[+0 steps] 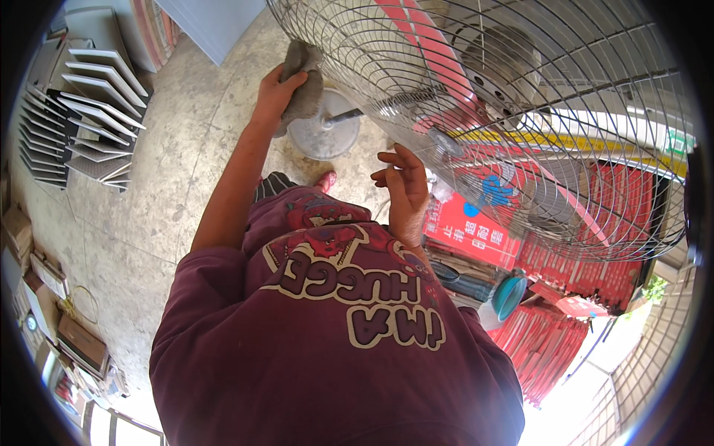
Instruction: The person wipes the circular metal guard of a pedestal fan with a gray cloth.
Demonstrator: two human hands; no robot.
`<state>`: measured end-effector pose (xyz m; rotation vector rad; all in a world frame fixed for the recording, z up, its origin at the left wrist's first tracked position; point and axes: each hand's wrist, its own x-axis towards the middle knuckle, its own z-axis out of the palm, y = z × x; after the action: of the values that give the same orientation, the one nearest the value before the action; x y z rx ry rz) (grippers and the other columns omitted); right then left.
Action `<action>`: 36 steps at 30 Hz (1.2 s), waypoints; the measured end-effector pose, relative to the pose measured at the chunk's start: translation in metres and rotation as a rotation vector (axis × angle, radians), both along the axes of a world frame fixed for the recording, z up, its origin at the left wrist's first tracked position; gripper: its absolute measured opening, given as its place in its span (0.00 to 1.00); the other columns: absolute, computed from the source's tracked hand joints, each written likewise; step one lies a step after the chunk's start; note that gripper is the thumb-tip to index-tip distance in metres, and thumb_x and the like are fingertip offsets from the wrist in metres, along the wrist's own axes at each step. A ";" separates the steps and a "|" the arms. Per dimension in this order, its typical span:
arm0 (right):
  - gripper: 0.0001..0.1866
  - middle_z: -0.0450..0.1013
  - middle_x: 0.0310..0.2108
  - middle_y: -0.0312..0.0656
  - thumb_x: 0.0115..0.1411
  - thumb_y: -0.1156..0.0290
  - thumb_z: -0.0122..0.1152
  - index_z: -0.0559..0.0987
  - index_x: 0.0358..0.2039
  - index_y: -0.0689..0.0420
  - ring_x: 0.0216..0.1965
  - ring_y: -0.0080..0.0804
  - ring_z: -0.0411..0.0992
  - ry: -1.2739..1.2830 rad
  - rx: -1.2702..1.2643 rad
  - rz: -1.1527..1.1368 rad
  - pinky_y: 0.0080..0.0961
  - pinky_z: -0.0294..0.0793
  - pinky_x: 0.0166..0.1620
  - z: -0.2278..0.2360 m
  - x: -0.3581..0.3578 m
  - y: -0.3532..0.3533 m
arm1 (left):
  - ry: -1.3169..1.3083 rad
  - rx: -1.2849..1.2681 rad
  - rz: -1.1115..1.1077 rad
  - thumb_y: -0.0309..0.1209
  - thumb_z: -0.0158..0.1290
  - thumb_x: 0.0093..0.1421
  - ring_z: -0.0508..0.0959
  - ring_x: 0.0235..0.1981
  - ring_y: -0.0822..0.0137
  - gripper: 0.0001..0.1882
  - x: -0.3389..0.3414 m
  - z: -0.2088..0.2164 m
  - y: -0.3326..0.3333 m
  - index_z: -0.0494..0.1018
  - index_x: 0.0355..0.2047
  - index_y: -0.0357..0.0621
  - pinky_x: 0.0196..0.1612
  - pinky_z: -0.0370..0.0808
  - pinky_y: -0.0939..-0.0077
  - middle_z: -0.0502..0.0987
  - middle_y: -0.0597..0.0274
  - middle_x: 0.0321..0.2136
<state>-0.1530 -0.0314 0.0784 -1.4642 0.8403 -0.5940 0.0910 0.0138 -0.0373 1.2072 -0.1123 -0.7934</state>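
We look straight down past the front of a maroon sweatshirt [312,386] with a cartoon print, at a person working with two bare hands over a stained concrete floor [178,163].

The left hand [277,97] reaches forward, its arm nearly straight. Its fingers pinch a crumpled grey cloth [303,95], with the thumb lying across the near side. We find the cloth at the upper middle of the view, at the left edge of a large fan [446,143]; it looks to be against the wire cage there, though we cannot be sure of the contact.

The right hand [405,186] is raised in front of the chest, just beside the lower part of the cage. Its fingers are bent and loosely spread, and it holds nothing.

The fan fills the upper right, tilted, and through its round wires we see red blades [433,46] and a grey hub. Below the cloth, a round pale base [316,141] sits on the floor, a dark pole slanting from it. Near it we make out a reddish shoe [325,181].

To our far left, a rack [104,111] displays flat sample panels in fanned rows. At right, behind and below the fan, stand stacks of red boxes [535,353], with a teal-rimmed tub [508,299] beside them.
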 end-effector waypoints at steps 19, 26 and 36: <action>0.18 0.71 0.43 0.43 0.59 0.78 0.48 0.65 0.51 0.60 0.34 0.24 0.71 0.001 0.006 0.002 0.20 0.69 0.37 -0.001 0.001 0.000 | -0.072 0.086 0.024 0.32 0.56 0.53 0.76 0.34 0.66 0.23 0.024 -0.034 -0.017 0.68 0.49 0.36 0.36 0.73 0.70 0.75 0.55 0.38; 0.19 0.71 0.43 0.44 0.59 0.78 0.47 0.65 0.52 0.60 0.34 0.24 0.71 -0.002 0.014 0.011 0.21 0.69 0.38 -0.003 0.002 -0.002 | -0.121 0.244 -0.118 0.32 0.56 0.52 0.77 0.37 0.62 0.24 0.016 -0.082 -0.026 0.69 0.49 0.37 0.39 0.73 0.68 0.76 0.53 0.39; 0.19 0.71 0.43 0.44 0.59 0.78 0.47 0.65 0.52 0.61 0.34 0.24 0.71 0.012 0.014 0.009 0.21 0.69 0.38 -0.004 -0.001 -0.002 | -0.252 0.153 0.046 0.29 0.55 0.53 0.76 0.39 0.64 0.24 0.045 -0.070 -0.031 0.67 0.52 0.38 0.40 0.72 0.69 0.76 0.54 0.41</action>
<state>-0.1539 -0.0334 0.0748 -1.4598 0.8448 -0.5723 0.1361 -0.0174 -0.1069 1.4475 -0.2322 -0.6154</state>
